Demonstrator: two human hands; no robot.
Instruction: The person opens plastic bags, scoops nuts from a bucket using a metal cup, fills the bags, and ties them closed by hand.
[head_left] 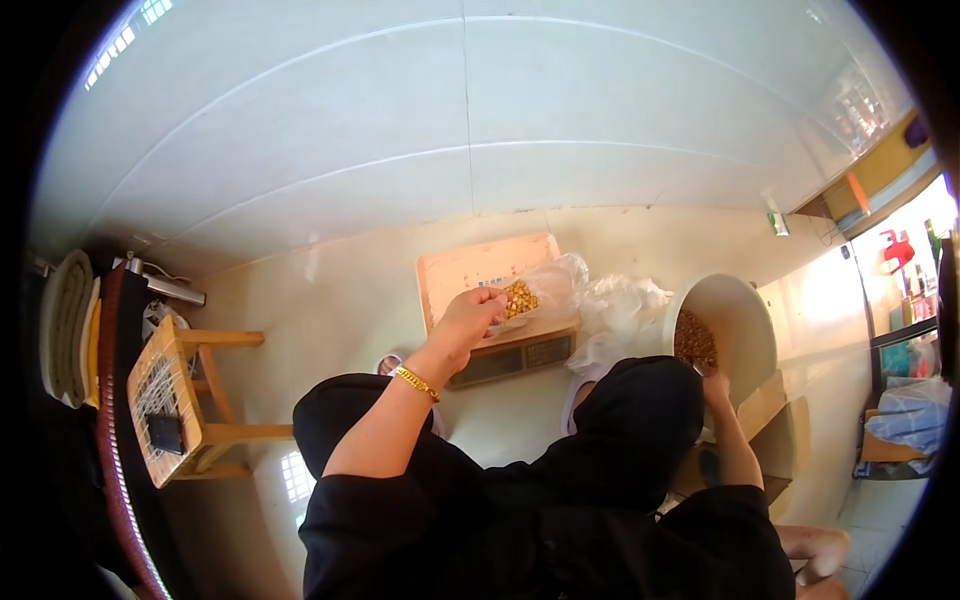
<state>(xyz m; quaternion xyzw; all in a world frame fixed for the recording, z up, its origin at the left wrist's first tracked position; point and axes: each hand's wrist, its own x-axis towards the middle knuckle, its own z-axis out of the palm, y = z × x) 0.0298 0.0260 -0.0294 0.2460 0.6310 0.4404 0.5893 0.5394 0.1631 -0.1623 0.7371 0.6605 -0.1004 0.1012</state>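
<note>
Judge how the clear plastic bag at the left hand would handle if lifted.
The clear plastic bag would probably flop, as its film looks thin and wrinkled. The yellow pieces gathered at one end would likely make that end heavier and could shift.

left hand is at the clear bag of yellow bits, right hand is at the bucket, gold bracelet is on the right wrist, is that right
No: the head view shows the gold bracelet on the left wrist, not the right. The left hand is at the clear bag of yellow bits, and the right hand at the bucket.
</note>
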